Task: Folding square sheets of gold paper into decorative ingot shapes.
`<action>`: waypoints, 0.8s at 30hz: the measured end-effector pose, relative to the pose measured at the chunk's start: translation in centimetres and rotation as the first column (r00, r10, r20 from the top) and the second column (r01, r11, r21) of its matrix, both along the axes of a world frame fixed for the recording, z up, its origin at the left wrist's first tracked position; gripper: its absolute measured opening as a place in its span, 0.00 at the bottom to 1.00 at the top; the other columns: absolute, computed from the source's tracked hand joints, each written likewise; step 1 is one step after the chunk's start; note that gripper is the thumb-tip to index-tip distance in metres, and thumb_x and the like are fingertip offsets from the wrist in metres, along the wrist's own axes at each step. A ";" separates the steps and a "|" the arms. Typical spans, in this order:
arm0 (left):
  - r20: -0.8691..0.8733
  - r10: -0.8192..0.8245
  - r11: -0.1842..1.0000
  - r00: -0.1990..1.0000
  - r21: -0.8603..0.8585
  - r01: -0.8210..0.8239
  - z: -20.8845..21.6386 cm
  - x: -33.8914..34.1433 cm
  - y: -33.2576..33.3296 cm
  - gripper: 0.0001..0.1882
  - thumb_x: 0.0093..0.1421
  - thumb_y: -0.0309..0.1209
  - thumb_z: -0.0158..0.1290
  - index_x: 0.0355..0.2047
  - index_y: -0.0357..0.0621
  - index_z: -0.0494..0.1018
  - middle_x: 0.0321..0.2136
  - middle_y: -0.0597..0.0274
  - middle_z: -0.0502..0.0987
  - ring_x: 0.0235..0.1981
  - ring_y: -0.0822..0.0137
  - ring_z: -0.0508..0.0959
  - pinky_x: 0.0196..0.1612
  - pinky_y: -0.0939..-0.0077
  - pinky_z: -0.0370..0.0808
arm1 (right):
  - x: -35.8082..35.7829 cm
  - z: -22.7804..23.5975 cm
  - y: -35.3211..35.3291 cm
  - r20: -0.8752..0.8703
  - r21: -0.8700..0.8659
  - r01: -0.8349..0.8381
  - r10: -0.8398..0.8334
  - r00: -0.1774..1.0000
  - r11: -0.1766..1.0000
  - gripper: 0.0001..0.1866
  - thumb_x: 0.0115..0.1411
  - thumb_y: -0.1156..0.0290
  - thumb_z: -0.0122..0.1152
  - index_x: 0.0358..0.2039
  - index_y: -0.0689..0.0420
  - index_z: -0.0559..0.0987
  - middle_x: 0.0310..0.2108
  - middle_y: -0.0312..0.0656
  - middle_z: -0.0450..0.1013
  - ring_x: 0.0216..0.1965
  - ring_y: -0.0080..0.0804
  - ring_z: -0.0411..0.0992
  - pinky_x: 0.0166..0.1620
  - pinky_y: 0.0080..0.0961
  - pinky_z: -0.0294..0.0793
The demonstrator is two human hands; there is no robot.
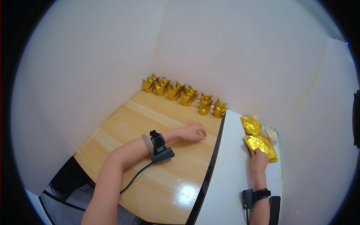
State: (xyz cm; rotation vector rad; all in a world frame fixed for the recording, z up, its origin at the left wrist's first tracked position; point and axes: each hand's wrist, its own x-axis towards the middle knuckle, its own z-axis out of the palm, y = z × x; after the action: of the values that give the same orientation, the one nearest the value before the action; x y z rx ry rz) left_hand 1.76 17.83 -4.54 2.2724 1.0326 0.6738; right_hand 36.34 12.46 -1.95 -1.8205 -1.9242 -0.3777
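Observation:
My right hand (258, 161) pinches the near edge of a gold foil piece (258, 144) at the right. This piece lies on a stack of flat gold foil (272, 152), and part of its edge is hidden by my fingers. Over the wooden table, my left hand (192, 132) is loosely curled, a gap showing between thumb and fingers and nothing visible in it. Farther back stand several gold foil cups (175, 92) with pointed rims, set in short rows along the back wall. The nearest to the white surface is a small stack of cups (219, 108).
A round gold foil piece (252, 125) and a small round tub (272, 134) sit behind the stack. A dark strip (210, 165) divides the wooden tabletop (161, 187) from the white surface (228, 180). Pale walls enclose the back and sides. A cable (135, 178) trails from my left wrist device.

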 end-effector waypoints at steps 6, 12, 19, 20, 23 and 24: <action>-0.049 -0.086 0.996 0.995 -0.043 0.084 1.0 -0.6 -3.9 0.20 0.56 0.40 0.55 0.44 0.43 0.73 0.46 0.48 0.69 0.53 0.52 0.64 0.58 0.62 0.60 | 0.5 1.6 -0.4 -0.164 0.223 -0.065 0.104 0.981 0.973 0.12 0.57 0.64 0.57 0.30 0.62 0.79 0.25 0.51 0.74 0.26 0.49 0.72 0.31 0.38 0.69; 0.158 0.109 0.990 0.981 -0.105 -0.093 2.4 -0.8 -7.6 0.35 0.58 0.43 0.55 0.58 0.34 0.57 0.51 0.46 0.65 0.57 0.55 0.62 0.57 0.64 0.64 | -5.8 5.8 -3.6 -0.670 0.173 -0.487 0.464 0.579 0.856 0.11 0.60 0.67 0.55 0.32 0.62 0.78 0.25 0.35 0.74 0.27 0.22 0.71 0.32 0.21 0.68; 0.515 0.325 0.861 0.793 -0.509 -0.022 4.6 -1.3 -10.9 0.33 0.57 0.32 0.57 0.59 0.38 0.56 0.52 0.50 0.65 0.54 0.63 0.66 0.54 0.69 0.67 | -11.5 1.5 -4.2 -0.975 0.021 -0.655 0.161 0.155 0.756 0.10 0.62 0.68 0.54 0.38 0.59 0.76 0.26 0.32 0.73 0.28 0.14 0.68 0.31 0.15 0.67; 0.452 0.334 0.832 0.827 -0.554 -0.032 4.1 -1.8 -10.7 0.33 0.55 0.30 0.58 0.59 0.38 0.57 0.51 0.51 0.66 0.51 0.65 0.68 0.51 0.71 0.69 | -11.9 0.8 -4.1 -0.944 -0.080 -0.616 0.140 0.300 0.784 0.12 0.60 0.66 0.57 0.39 0.62 0.75 0.28 0.36 0.74 0.28 0.18 0.70 0.32 0.17 0.68; 0.327 0.376 0.810 0.867 -0.571 -0.136 3.1 -3.0 -10.7 0.32 0.52 0.27 0.59 0.56 0.39 0.60 0.48 0.50 0.67 0.48 0.65 0.70 0.48 0.72 0.71 | -12.9 -0.1 -4.8 -0.807 -0.166 -0.560 0.215 0.551 0.812 0.20 0.56 0.64 0.62 0.44 0.64 0.70 0.34 0.44 0.75 0.31 0.27 0.73 0.36 0.21 0.72; 0.265 0.410 0.813 0.873 -0.540 -0.218 2.7 -3.3 -10.7 0.30 0.50 0.27 0.60 0.54 0.39 0.63 0.47 0.48 0.68 0.48 0.63 0.70 0.48 0.70 0.71 | -13.1 -0.1 -5.0 -0.700 -0.158 -0.554 0.303 0.647 0.818 0.25 0.54 0.64 0.64 0.47 0.64 0.68 0.39 0.48 0.74 0.33 0.32 0.75 0.38 0.24 0.73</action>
State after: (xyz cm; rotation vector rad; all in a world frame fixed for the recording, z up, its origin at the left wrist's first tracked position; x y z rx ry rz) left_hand -1.53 7.12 -1.84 1.4667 1.2399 0.8233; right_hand 23.25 7.44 -2.02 -1.3140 -1.8758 0.7449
